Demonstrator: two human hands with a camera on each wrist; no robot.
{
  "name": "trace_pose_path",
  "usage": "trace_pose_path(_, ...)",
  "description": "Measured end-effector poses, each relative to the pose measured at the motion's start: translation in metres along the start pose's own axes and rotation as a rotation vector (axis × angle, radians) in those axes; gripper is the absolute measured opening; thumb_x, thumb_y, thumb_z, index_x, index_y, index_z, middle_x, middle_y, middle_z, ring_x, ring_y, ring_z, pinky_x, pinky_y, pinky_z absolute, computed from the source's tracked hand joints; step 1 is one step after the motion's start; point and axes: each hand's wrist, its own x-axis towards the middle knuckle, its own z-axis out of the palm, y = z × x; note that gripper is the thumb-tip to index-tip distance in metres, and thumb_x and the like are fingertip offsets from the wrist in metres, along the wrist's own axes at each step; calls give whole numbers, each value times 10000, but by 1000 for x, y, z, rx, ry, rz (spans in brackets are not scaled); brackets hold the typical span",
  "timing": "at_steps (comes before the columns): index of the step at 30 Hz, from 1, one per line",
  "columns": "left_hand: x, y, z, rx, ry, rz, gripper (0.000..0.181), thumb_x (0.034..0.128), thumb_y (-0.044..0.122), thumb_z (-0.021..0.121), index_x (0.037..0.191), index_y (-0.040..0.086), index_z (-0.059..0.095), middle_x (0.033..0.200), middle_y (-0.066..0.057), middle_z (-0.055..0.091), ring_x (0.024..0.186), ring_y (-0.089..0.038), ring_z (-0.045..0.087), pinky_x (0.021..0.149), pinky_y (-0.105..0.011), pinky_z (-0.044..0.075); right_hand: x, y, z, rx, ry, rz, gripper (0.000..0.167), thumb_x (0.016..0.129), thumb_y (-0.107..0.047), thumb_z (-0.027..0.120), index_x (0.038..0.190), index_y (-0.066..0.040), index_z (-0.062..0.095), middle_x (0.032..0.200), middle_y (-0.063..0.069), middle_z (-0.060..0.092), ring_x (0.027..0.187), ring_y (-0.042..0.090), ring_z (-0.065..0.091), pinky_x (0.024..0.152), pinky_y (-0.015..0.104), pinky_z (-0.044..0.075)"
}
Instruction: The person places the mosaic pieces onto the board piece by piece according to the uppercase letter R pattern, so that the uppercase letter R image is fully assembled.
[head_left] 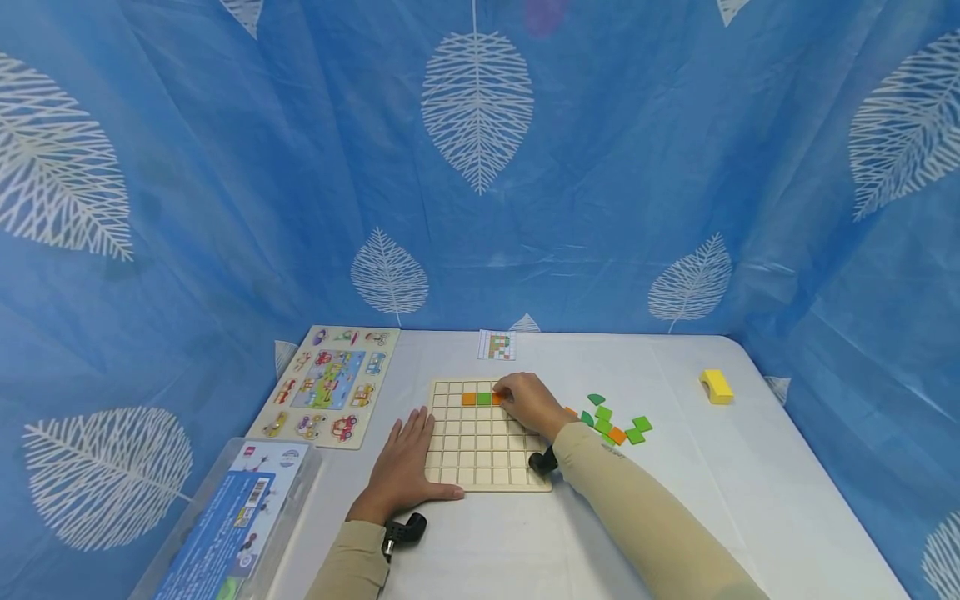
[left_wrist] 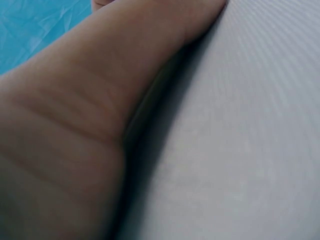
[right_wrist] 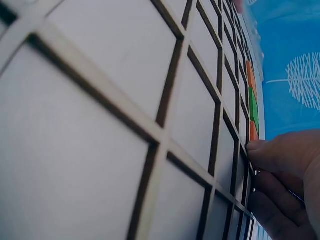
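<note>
A wooden grid board (head_left: 476,460) lies on the white table in the middle of the head view. In its second row from the back sit an orange tile (head_left: 468,399) and a green tile (head_left: 483,399). My right hand (head_left: 531,402) pinches another orange tile (head_left: 497,399) at the cell right of the green one; in the right wrist view the thumb (right_wrist: 265,150) meets that tile's edge, and its far side is hidden. Spread flat, my left hand (head_left: 405,467) rests along the board's left edge, thumb across the front corner. The left wrist view shows mostly palm and tablecloth, blurred.
Loose green tiles (head_left: 642,424) and orange ones lie right of the board, partly behind the right forearm. A pattern card (head_left: 497,345) lies behind it. To the left are a picture puzzle board (head_left: 352,350) and a plastic box (head_left: 292,492). A yellow arch block (head_left: 717,387) stands far right.
</note>
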Motion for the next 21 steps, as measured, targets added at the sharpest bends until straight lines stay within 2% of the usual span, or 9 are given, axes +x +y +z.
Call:
trace_pose_path(8, 0, 0, -1, -1, 1, -2, 1500, 613, 986, 657, 1654, -16, 254, 1725, -168, 184, 1588, -324, 126, 1272, -515, 84, -1, -1, 0, 29, -5, 14, 267, 970, 18, 745, 1233, -21, 762, 1218, 116, 723, 1179, 294, 661, 988, 423, 560)
trace_pose_path(21, -1, 0, -1, 13, 4, 6, 1497, 614, 993, 648, 1655, -10, 258, 1721, -169, 196, 1588, -323, 127, 1271, -510, 79, -4, 1, 1, 14, 7, 7, 259, 990, 5, 715, 1239, -43, 767, 1232, 98, 725, 1224, 286, 647, 1032, 418, 537)
